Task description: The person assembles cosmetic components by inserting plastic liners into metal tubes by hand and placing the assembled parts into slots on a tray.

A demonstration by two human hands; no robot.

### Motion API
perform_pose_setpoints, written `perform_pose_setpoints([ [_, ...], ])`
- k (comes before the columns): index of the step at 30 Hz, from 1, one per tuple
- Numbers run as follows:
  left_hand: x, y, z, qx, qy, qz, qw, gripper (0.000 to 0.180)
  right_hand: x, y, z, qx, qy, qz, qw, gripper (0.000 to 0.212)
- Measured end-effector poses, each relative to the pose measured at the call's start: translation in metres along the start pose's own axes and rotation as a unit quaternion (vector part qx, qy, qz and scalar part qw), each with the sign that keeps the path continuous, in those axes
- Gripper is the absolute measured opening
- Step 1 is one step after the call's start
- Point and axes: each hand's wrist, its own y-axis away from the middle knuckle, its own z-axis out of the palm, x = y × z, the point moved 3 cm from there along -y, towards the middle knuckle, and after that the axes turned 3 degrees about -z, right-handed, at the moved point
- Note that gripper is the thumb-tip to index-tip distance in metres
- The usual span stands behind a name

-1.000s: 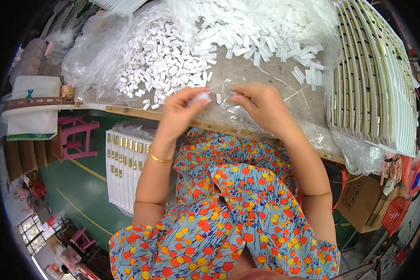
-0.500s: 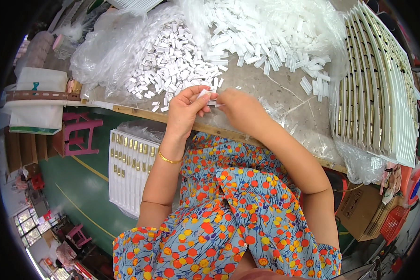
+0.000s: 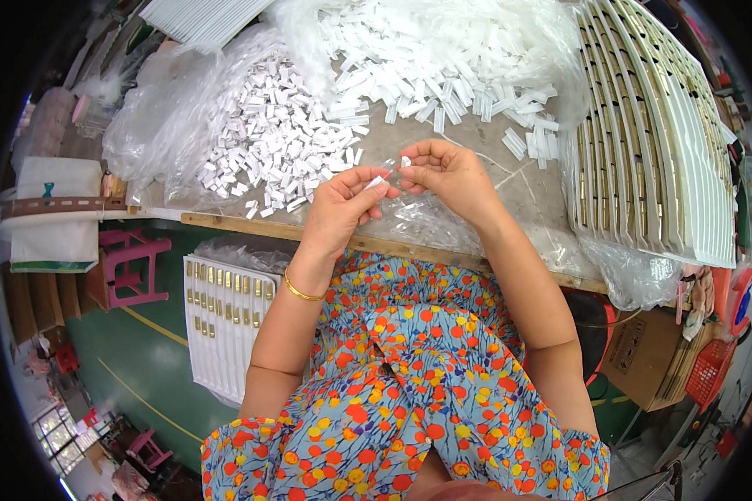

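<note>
Works in a room with a green floor (image 3: 129,351), at a grey bench (image 3: 522,200) with a wooden front edge (image 3: 226,224). Just past that edge, has crumpled clear plastic (image 3: 430,217) on the bench, below the right hand (image 3: 434,171). Slightly farther out, pinches a small white piece (image 3: 376,183) in the left hand (image 3: 359,200), with fingers drawn narrow and the thumb on top. Grips a second white piece (image 3: 406,162) in the right hand, between thumb and fingers. Has both pieces between the two hands, near each other but apart, with the second to the right and a little farther out. Points the first piece away and rightward, with its long axis slanting toward the second; holds the second roughly upright, with its full length hidden by fingers. Beyond the left hand, has a heap of small white blocks (image 3: 280,138); farthest, a heap of clear strips (image 3: 455,54) partly under plastic film.
</note>
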Motion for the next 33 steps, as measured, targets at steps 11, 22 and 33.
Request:
perform_pose_setpoints([
  [11, -0.0064, -0.0039, 0.0064, -0.003, 0.000, 0.005, 1.000, 0.020, 0.0003, 0.0033, -0.0016, 0.064, -0.061, 0.010, 0.996, 0.020],
  [22, -0.0062, -0.0040, 0.0080, -0.001, -0.017, 0.012, 1.000, 0.018, 0.0026, 0.0024, -0.0033, 0.045, -0.037, 0.033, 0.998, 0.021],
  [33, -0.0068, -0.0067, 0.0107, 0.011, -0.026, 0.033, 0.999, 0.019, 0.0070, 0.0009, -0.0013, 0.017, -0.067, 0.023, 0.997, 0.021],
])
